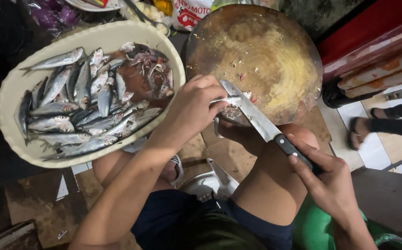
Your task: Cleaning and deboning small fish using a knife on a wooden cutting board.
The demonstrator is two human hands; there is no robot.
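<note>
hands work at the near edge of a round wooden board (256, 51), which is stained and flecked with scraps. the left hand (192, 110) is closed around a small silver fish (231, 100), pinching it between thumb and fingers so that only the pale end of it sticks out toward the blade. the right hand (330, 185) is wrapped tight on the black handle of a knife (256, 118), whose long blade slants up and left, its edge lying against the fish just beside the left fingertips. fish and blade meet over the board's near rim, above the person's bare knees.

left of the board, touching or nearly touching its edge, sits a cream oval basin (11, 92). whole fish (76, 106) lie packed across its left and middle, heads mostly pointing one way, and a heap of dark reddish guts (150, 69) fills its far right side in murky liquid.

beyond the basin's far rim are plastic bags (182, 11), partly cut off by the frame. at the right edge another person's sandalled foot (363, 134) rests on the tiled floor, well apart from the board. a green tub (312, 227) shows under the right wrist.
</note>
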